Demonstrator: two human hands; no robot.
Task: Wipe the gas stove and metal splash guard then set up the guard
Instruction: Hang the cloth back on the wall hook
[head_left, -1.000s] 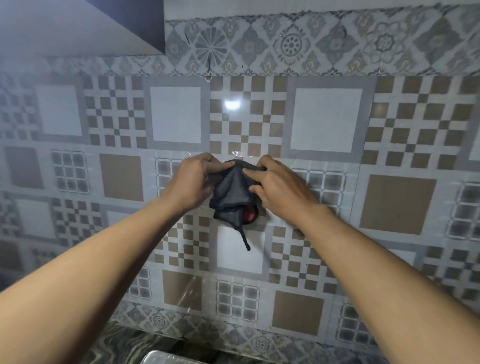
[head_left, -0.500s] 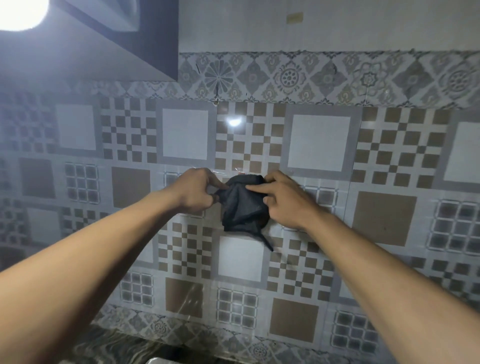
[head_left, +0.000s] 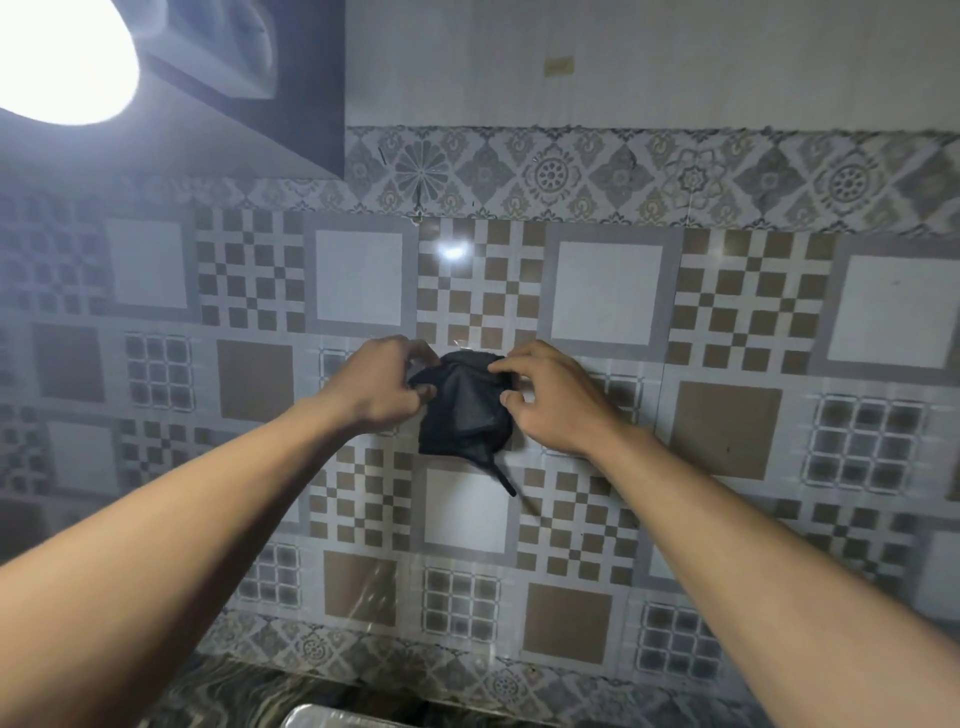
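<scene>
- The left hand (head_left: 382, 387) and right hand (head_left: 553, 402) were raised side by side, and one dark cloth (head_left: 462, 410) was between them.
- The left fingers were curled and pinched the left edge of the dark cloth.
- The right thumb and forefinger pinched the top right edge. The remaining right fingers were bent just beside the fabric.
- The dark cloth was bunched between the two sets of fingers and lay against the tiled wall (head_left: 727, 312). A thin cord (head_left: 503, 477) hung from its lower edge, below the right fingers.
- A shiny metal rim (head_left: 332, 717) showed at the bottom edge of the view, well below the fingers. Only this rim was visible, so its identity and any contents could not be determined.
- The metal rim sat on a dark veined surface (head_left: 228, 696), below and left of the fingers.
- A small pale sticker (head_left: 559, 66) was fixed to the plain wall, well above the right fingers. No writing on it could be read.
- A bright lamp (head_left: 62, 57) was lit far above and left of the left fingers.
</scene>
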